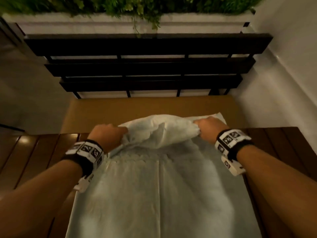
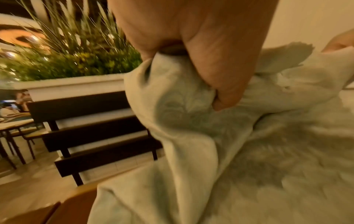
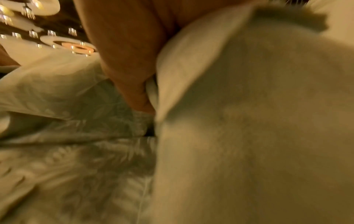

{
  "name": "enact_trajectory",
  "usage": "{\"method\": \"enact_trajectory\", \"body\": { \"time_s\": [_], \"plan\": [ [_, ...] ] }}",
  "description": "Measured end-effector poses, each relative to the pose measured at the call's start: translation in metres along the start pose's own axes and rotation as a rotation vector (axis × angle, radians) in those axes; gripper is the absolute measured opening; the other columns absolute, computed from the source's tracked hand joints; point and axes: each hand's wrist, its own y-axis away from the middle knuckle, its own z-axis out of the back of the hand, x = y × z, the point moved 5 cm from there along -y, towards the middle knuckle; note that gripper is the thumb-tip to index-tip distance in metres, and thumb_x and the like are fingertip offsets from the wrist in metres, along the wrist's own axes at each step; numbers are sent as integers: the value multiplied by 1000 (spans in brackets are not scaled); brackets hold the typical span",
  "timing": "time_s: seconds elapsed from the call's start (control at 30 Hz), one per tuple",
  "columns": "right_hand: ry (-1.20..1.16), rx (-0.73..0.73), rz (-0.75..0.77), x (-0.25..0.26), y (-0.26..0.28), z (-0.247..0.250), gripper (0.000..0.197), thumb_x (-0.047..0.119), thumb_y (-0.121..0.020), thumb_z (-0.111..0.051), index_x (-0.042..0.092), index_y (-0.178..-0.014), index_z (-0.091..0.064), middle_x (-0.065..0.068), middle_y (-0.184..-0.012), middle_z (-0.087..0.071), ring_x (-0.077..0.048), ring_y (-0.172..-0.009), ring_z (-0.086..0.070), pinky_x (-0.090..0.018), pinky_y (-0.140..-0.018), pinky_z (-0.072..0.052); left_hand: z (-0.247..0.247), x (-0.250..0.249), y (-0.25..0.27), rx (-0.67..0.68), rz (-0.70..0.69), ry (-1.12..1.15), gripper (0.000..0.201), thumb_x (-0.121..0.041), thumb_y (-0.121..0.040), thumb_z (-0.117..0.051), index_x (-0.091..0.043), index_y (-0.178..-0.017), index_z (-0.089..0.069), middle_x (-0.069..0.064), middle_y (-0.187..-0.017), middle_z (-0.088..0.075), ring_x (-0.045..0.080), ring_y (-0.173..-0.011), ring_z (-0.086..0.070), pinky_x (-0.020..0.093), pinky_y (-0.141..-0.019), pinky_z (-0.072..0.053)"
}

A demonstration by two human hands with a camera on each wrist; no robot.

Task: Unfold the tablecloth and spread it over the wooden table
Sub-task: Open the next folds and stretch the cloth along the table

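Here a wooden table of dark slats fills the lower head view, with a tan bench seat and a dark slatted bench back beyond its far edge and a white planter of greenery above. A pale tablecloth lies along the middle of the table as a long, part-folded strip, its long axis running straight away from the person. At the far end a folded layer bulges up between the two hands. The left hand grips the left side of that layer, fingers curled round bunched cloth; the right hand grips the right side likewise. Both sit level and equally near, so the coming move looks like a pull outward or forward. The left wrist view alone shows the thumb pressed into the fabric and a faint leaf pattern; the right wrist view is blurred
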Motion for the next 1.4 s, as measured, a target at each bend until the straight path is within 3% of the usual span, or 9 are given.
{"method": "enact_trajectory", "body": {
  "time_s": [0.13, 0.33, 0.53, 0.67, 0.77, 0.83, 0.97, 1.1, 1.4],
  "plan": [
    [33, 177, -41, 0, -24, -41, 26, 27, -91, -60, 32, -115, -68, -8, -110, -73, -31, -98, -70, -41, -87, -59, -48, -1, -16, 169, -46, 69, 33, -40, -95, -43, -37, -128, -51, 0, -128, -62, 26, -110, -63, 41, -87, -54],
    [62, 251, -116, -4, -42, -74, 43, 27, -87, -65, 39, -128, -61, -8, -120, -71, -32, -105, -69, -39, -89, -57, -68, 1, -35, 201, -60, 11, 36, -31, -93, -49, -35, -129, -52, 0, -118, -67, 24, -106, -65, 40, -84, -56],
    [77, -82, -214, -7, -56, -42, 41, 23, -88, -70, 21, -126, -54, -10, -117, -67, -32, -107, -62, -43, -90, -53, -46, 23, -57, -13, 145, -93, 36, -38, -93, -48, -25, -126, -49, 5, -122, -57, 27, -108, -54, 39, -85, -46],
    [154, -304, -302, -2, -51, -21, 70, 27, -75, -82, 20, -136, -49, -19, -134, -52, -43, -120, -49, -62, -108, -40, -45, 30, -44, -172, 287, -134, 72, -47, -89, -44, -13, -148, -21, 18, -152, -24, 44, -134, -29, 57, -108, -27],
    [94, -331, -162, 19, -31, -30, 69, 37, -77, -78, 22, -139, -51, -17, -143, -47, -41, -124, -47, -61, -109, -40, -50, 16, -24, -304, 191, 0, 88, -49, -85, -47, -9, -154, -9, 21, -160, -3, 46, -143, -11, 62, -113, -13],
    [52, -332, -75, 37, -10, -41, 58, 49, -83, -68, 25, -134, -55, -11, -144, -47, -35, -124, -47, -57, -108, -43, -63, 0, -2, -342, 88, 71, 86, -46, -84, -53, -9, -153, -18, 21, -160, -8, 43, -144, -14, 60, -114, -14],
    [-19, -195, -3, 54, 30, -90, 63, 66, -87, -49, 28, -136, -54, -8, -150, -43, -33, -133, -43, -55, -113, -38, -108, -46, 44, -229, -151, 198, 65, -49, -86, -45, -12, -139, -49, 15, -145, -45, 35, -129, -48, 48, -107, -39],
    [-157, -43, -1, 54, 49, -127, 93, 86, -77, -40, 27, -150, -40, 1, -152, -40, -26, -137, -38, -45, -115, -37, -130, -51, 56, -186, -69, 317, 70, -62, -84, -46, -12, -132, -55, 7, -137, -50, 29, -118, -52, 42, -102, -44],
    [-236, 102, 37, 51, 45, -118, 50, 54, -96, -56, 31, -140, -52, 5, -143, -56, -20, -135, -46, -43, -115, -30, -128, -32, 42, -138, -15, 363, 80, -81, -76, -34, -27, -134, -42, -5, -122, -54, 20, -109, -50, 37, -99, -42]
  ]
}}
